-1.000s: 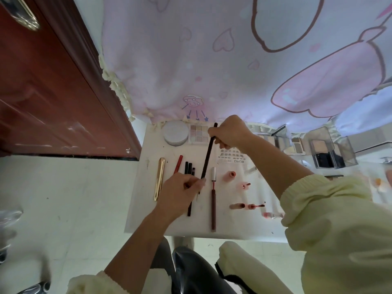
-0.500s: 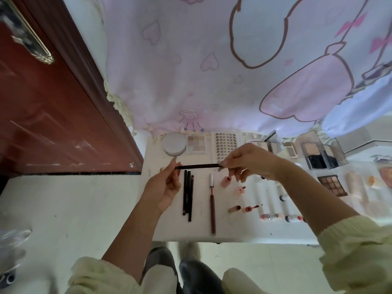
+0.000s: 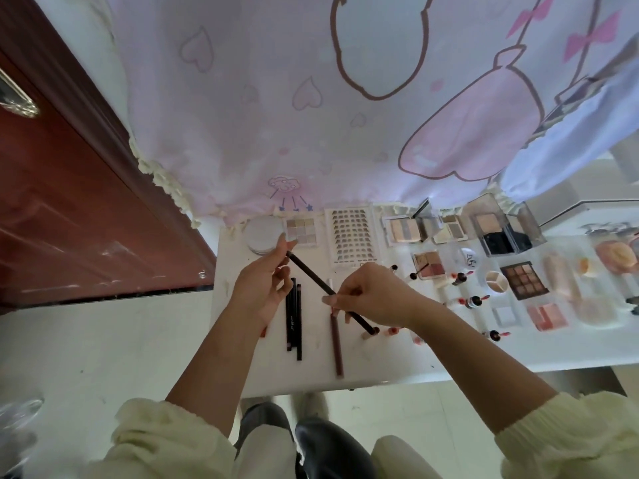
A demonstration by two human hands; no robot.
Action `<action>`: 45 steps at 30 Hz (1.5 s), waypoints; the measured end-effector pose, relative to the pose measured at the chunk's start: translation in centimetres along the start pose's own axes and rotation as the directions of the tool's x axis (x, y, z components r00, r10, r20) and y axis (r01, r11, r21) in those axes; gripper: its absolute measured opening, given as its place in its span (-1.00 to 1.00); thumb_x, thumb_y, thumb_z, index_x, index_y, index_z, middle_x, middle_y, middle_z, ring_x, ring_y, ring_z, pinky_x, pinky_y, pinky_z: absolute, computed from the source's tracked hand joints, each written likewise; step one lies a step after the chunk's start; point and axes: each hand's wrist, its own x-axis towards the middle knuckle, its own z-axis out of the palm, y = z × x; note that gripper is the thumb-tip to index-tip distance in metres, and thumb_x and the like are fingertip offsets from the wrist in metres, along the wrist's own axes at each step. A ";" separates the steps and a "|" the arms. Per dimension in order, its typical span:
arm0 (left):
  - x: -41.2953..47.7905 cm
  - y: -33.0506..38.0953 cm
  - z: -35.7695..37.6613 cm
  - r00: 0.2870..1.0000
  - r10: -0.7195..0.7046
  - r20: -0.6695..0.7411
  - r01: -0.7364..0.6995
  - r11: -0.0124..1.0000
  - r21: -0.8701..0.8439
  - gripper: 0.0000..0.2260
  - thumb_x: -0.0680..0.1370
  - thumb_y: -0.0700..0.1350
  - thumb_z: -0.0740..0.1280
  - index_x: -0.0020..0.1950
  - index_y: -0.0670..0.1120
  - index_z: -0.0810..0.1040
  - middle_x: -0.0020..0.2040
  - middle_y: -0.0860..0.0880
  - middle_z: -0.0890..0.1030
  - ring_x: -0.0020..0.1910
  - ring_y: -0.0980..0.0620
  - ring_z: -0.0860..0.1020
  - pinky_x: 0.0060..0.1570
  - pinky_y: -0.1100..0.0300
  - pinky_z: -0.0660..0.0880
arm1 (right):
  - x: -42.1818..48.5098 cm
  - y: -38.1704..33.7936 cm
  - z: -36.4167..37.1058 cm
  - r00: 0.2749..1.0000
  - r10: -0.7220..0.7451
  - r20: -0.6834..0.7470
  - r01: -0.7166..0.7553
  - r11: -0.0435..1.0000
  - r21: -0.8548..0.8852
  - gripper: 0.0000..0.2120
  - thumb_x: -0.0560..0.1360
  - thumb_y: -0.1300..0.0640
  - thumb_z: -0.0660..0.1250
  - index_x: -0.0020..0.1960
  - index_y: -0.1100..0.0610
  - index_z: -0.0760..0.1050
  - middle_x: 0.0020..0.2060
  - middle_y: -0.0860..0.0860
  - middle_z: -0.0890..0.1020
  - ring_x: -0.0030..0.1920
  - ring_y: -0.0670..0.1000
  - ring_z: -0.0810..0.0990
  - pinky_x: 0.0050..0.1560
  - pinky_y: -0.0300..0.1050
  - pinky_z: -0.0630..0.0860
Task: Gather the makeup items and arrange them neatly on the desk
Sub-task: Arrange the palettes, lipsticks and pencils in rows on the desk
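Note:
A long dark makeup pencil (image 3: 311,276) hangs slantwise above the white desk (image 3: 380,368). My left hand (image 3: 262,288) pinches its upper left tip, and my right hand (image 3: 377,295) grips its lower half. Below on the desk lie black pencils (image 3: 293,323) side by side and a brown pencil (image 3: 336,344). Along the back stand a round white compact (image 3: 261,233), a small eyeshadow palette (image 3: 301,231) and a white sheet of dark stickers (image 3: 351,239).
More palettes (image 3: 524,285), small lip bottles (image 3: 472,301), powder pans (image 3: 404,230) and a clear box (image 3: 501,226) cover the desk's right side. A pink printed curtain (image 3: 345,115) hangs behind. A dark red door (image 3: 69,219) stands at left. My knees sit under the front edge.
The dark pencil has turned from level to slanting down to the right. My right hand slid lower and nearer along it; my left hand still pinches the far tip. The view shifted right.

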 end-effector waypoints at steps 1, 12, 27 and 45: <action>-0.1 0.2 0.2 1.000 0.000 0.010 0.000 1.000 0.003 -0.76 0.51 0.04 0.40 0.05 -0.07 0.69 -0.21 0.07 0.47 -0.26 0.15 0.41 -0.25 0.28 0.44 | -0.2 -0.1 0.0 1.000 0.007 -0.026 -0.007 1.000 -0.007 -0.69 0.51 -0.11 0.36 -0.20 0.11 0.69 -0.39 0.01 0.67 -0.58 -0.15 0.38 -0.49 -0.42 0.33; 1.3 3.3 -0.3 0.990 0.136 0.022 -0.138 0.966 0.219 -0.77 0.51 0.08 0.37 0.03 -0.04 0.65 -0.08 0.08 0.62 -0.05 0.12 0.57 -0.07 0.22 0.50 | -3.8 1.2 -2.0 0.965 0.106 -0.242 -0.157 0.967 -0.203 -0.58 0.55 -0.08 0.31 -0.36 0.16 0.52 -0.46 0.06 0.56 -0.51 -0.06 0.44 -0.43 -0.23 0.40; 1.2 -4.3 -1.0 0.996 0.086 -0.021 -0.041 0.663 0.747 -0.93 0.46 -0.16 0.48 -0.11 -0.14 0.65 -0.27 -0.10 0.69 -0.26 0.02 0.68 -0.06 0.10 0.63 | 0.3 -0.9 7.5 0.929 0.342 -0.141 -0.354 0.932 -0.071 -0.81 0.56 0.17 0.27 -0.20 0.11 0.33 -0.24 -0.02 0.48 -0.31 -0.07 0.41 -0.39 -0.31 0.27; 2.5 -6.1 0.1 0.993 0.068 0.092 -0.101 0.149 0.984 -0.73 0.49 -0.24 0.34 -0.42 -0.12 0.47 -0.45 -0.05 0.47 -0.44 0.08 0.46 -0.46 0.33 0.28 | 2.0 1.1 11.7 0.877 0.380 -0.294 -0.445 0.873 -0.198 -0.88 0.60 0.14 0.14 -0.12 0.10 0.33 -0.38 -0.06 0.34 -0.37 -0.06 0.38 -0.38 -0.25 0.27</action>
